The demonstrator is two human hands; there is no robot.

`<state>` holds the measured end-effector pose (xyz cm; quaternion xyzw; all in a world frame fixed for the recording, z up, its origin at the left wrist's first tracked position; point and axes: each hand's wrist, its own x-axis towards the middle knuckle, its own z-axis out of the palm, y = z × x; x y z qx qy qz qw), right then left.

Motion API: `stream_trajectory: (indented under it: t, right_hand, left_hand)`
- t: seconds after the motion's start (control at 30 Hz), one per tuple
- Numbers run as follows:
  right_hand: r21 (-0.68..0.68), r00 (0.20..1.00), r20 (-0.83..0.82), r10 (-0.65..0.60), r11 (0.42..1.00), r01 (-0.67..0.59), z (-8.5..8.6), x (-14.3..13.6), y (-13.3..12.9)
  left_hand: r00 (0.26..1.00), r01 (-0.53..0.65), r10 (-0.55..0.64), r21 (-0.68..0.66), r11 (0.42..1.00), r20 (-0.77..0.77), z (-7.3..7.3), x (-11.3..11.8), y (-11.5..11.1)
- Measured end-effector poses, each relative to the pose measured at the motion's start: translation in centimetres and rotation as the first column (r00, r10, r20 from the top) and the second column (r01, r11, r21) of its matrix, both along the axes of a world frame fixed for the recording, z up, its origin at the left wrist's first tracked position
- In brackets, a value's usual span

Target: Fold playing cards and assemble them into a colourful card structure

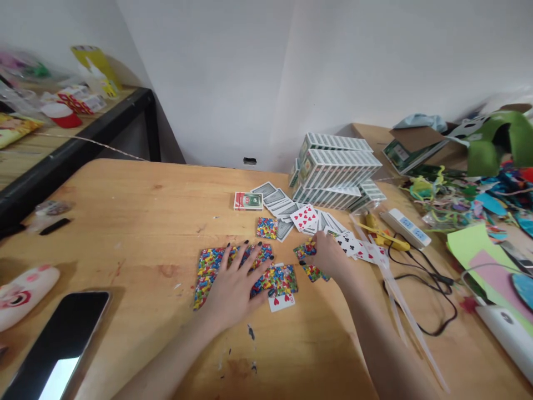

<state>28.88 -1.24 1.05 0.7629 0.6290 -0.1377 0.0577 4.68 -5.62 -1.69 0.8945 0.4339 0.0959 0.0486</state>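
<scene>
My left hand (233, 289) lies flat with its fingers spread on a block of cards (205, 272) covered in a multicoloured pattern. Beside its thumb are more patterned cards (287, 278), with an eight of hearts (282, 303) poking out below them. Curled fingers of my right hand (328, 255) close over smaller patterned cards (313, 272) to the right; the fingertips partly hide them. A separate patterned square (267, 228) sits farther back. Behind my right hand, playing cards (278, 203) are fanned out, with a ten of hearts (305, 217) face up on them.
A boxed card deck (249, 201) lies behind the cards. Striped card boxes (339, 166) are stacked near the wall. On the right are a yellow glue gun (385, 236), glue sticks (402, 305), a power strip (406, 228) and cables. A phone (58, 344) lies at front left.
</scene>
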Motion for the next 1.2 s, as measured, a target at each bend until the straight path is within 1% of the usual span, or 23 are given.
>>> stream_trajectory:
  t: [0.2,0.27,0.4,0.43,0.57,0.63,0.7,0.8,0.87,0.9,0.93,0.97,1.0,1.07,1.1,1.13,1.17,1.2]
  right_hand:
    - [-0.075,0.997,-0.072,0.008,0.997,-0.014,0.0,0.2,0.4]
    - [-0.062,0.996,-0.089,0.017,0.998,-0.022,0.0,0.4,0.4]
    - [0.05,0.998,-0.062,-0.006,0.999,0.009,-0.2,0.5,-0.3]
    - [0.056,0.998,-0.069,-0.01,0.998,0.014,-0.3,0.5,-0.4]
    - [0.009,0.995,-0.101,0.002,1.0,-0.001,-0.5,0.3,-0.4]
    - [0.011,0.994,-0.106,0.009,1.0,-0.008,-0.5,0.2,-0.2]
    - [0.03,0.988,-0.153,0.025,0.999,-0.021,-0.4,0.1,-0.1]
    - [0.082,0.959,-0.277,0.052,0.996,-0.031,-0.5,0.0,-0.3]
    - [0.122,0.923,-0.384,0.026,0.992,0.023,-0.8,0.1,-0.6]
    - [0.138,0.893,-0.451,-0.006,0.987,0.076,-0.9,0.2,-0.7]
    - [0.146,0.846,-0.532,-0.046,0.978,0.146,-1.0,0.4,-0.9]
    - [0.141,0.774,-0.626,-0.092,0.963,0.228,-1.0,0.5,-1.0]
    - [0.115,0.674,-0.726,-0.136,0.943,0.313,-1.1,0.6,-1.2]
    - [0.019,0.418,-0.888,-0.192,0.892,0.451,-1.1,0.5,-1.5]
    - [-0.032,0.294,-0.935,-0.199,0.871,0.49,-1.1,0.3,-1.7]
    - [-0.071,0.193,-0.962,-0.194,0.858,0.509,-1.1,0.0,-1.9]
    - [-0.092,0.134,-0.974,-0.185,0.855,0.51,-1.1,-0.4,-2.2]
    - [-0.096,0.111,-0.979,-0.174,0.861,0.499,-1.1,-0.9,-2.5]
  left_hand:
    - [1.0,-0.01,0.01,-0.003,1.0,0.0,0.1,0.2,0.0]
    - [1.0,-0.016,0.016,0.0,1.0,0.006,0.2,0.2,0.0]
    - [1.0,-0.027,0.028,-0.01,1.0,0.015,0.3,0.3,0.0]
    - [0.999,-0.03,0.03,-0.017,0.999,0.013,0.3,0.3,0.0]
    - [0.999,-0.031,0.031,-0.027,0.999,0.008,0.4,0.2,0.1]
    - [0.999,-0.032,0.032,-0.02,0.999,0.007,0.4,0.2,0.1]
    - [0.999,-0.034,0.034,-0.014,0.999,0.004,0.5,0.3,0.0]
    - [0.999,-0.046,0.046,-0.008,0.999,-0.003,0.6,0.4,0.0]
    - [0.998,-0.057,0.057,-0.013,0.998,-0.007,0.6,0.4,0.0]
    - [0.998,-0.059,0.059,-0.018,0.998,-0.008,0.6,0.4,0.0]
    - [0.998,-0.058,0.057,-0.025,0.998,-0.01,0.6,0.4,0.0]
    - [0.998,-0.054,0.054,-0.03,0.998,-0.01,0.5,0.4,0.0]
    - [0.999,-0.05,0.05,-0.033,0.998,-0.009,0.5,0.4,0.0]
    - [0.999,-0.041,0.041,-0.033,0.999,-0.006,0.4,0.3,0.1]
    - [0.999,-0.037,0.037,-0.03,0.999,-0.004,0.3,0.3,0.1]
    - [1.0,-0.031,0.031,-0.027,0.999,-0.001,0.3,0.3,0.1]
    - [1.0,-0.024,0.024,-0.024,0.999,0.002,0.3,0.3,0.1]
    - [1.0,-0.018,0.018,-0.023,1.0,0.003,0.3,0.3,0.2]
